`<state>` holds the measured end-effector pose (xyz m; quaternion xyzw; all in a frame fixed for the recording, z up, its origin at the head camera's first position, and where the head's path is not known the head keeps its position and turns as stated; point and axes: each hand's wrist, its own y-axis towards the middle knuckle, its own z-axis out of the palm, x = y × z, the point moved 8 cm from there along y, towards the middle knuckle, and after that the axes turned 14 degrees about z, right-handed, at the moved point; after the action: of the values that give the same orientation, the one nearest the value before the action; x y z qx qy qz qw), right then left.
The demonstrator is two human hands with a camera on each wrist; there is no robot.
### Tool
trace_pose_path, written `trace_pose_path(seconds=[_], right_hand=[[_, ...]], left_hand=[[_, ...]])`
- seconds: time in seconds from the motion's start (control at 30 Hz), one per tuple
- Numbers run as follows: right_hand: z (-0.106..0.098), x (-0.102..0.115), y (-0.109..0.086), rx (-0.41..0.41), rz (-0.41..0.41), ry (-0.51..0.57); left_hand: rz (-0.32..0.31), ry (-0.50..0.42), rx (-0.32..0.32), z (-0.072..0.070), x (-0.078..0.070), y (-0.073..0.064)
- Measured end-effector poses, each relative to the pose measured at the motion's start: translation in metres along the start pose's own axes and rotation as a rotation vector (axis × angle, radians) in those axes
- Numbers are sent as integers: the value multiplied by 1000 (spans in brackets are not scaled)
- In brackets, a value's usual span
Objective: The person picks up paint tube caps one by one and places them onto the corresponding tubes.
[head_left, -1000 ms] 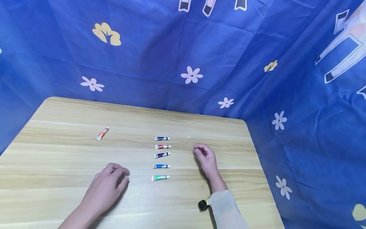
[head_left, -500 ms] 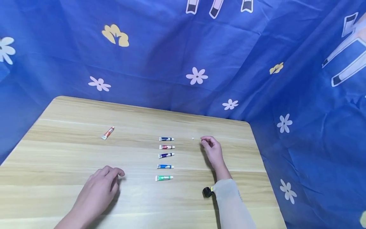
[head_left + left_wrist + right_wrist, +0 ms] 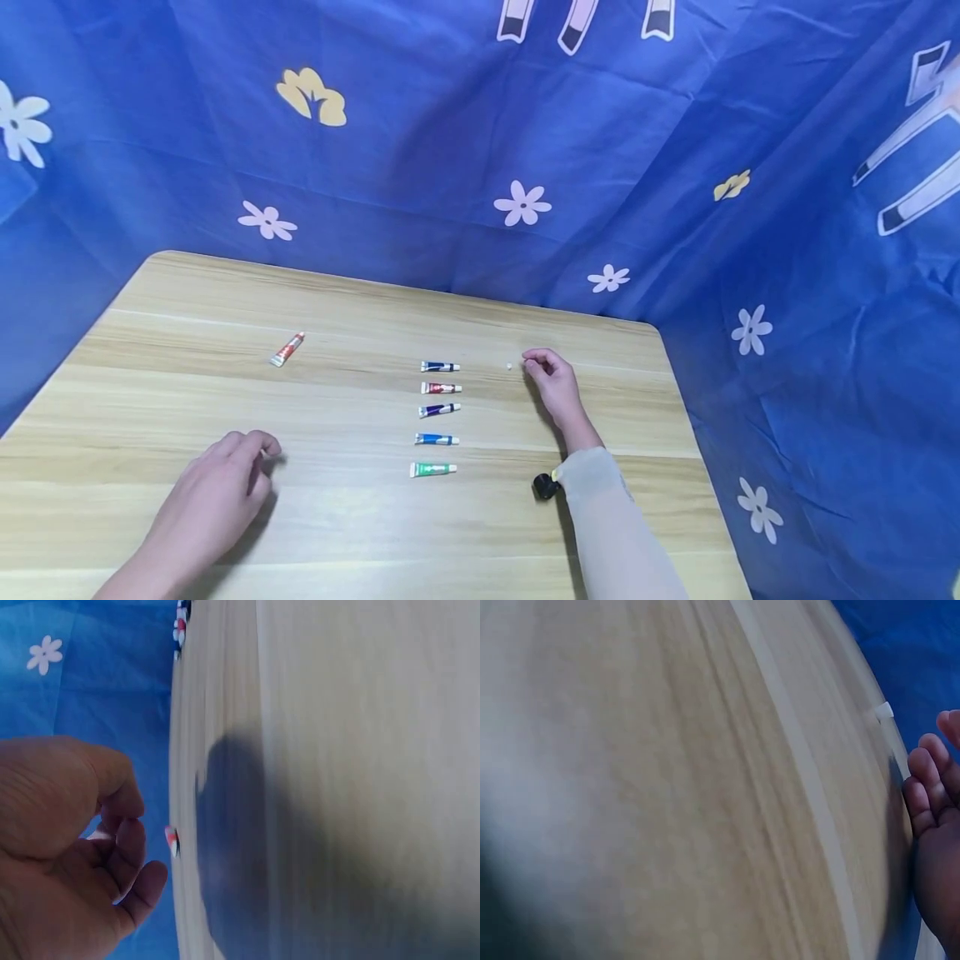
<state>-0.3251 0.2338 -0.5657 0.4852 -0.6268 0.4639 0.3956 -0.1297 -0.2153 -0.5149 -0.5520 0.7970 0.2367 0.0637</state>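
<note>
In the head view, my right hand [image 3: 557,387] hangs over the right part of the table, fingers loosely bent and no held thing visible. Just left of its fingertips lies a tiny white piece [image 3: 509,367], which also shows as a small white object [image 3: 885,710] in the right wrist view. My left hand [image 3: 213,492] hovers at the front left, fingers loosely curled around nothing. Between the hands runs a column of small paint tubes: dark blue [image 3: 439,367], dark red [image 3: 441,388], violet [image 3: 438,410], blue [image 3: 437,439] and green [image 3: 432,470].
An orange-red paint tube [image 3: 287,349] lies apart at the back left, angled. The wood-grain table [image 3: 337,542] ends against a blue patterned cloth [image 3: 420,150] at the back and right. A small black device [image 3: 545,487] is fixed at the right sleeve.
My right hand has moved away from me, up beside the tiny white piece. My left hand has drawn back to the left. The head view has shifted slightly; the tubes stay in place.
</note>
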Motion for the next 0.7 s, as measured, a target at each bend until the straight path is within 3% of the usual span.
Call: trace_pose_path(seconds=[0.17,0.27,0.47,0.7], right_hand=[[6,0,10,23,2,-79],[9,0,14,47,13,-119],[12,2,20,83,15,-134],[13,4,23,119,-21,-207]], left_hand=[[-82,-77,53,-1,20,1],[-128,-122,47,-5,34,1],[-135,-121,-51,-16,51,-2],[-151,-129,-31,-19,66,3]])
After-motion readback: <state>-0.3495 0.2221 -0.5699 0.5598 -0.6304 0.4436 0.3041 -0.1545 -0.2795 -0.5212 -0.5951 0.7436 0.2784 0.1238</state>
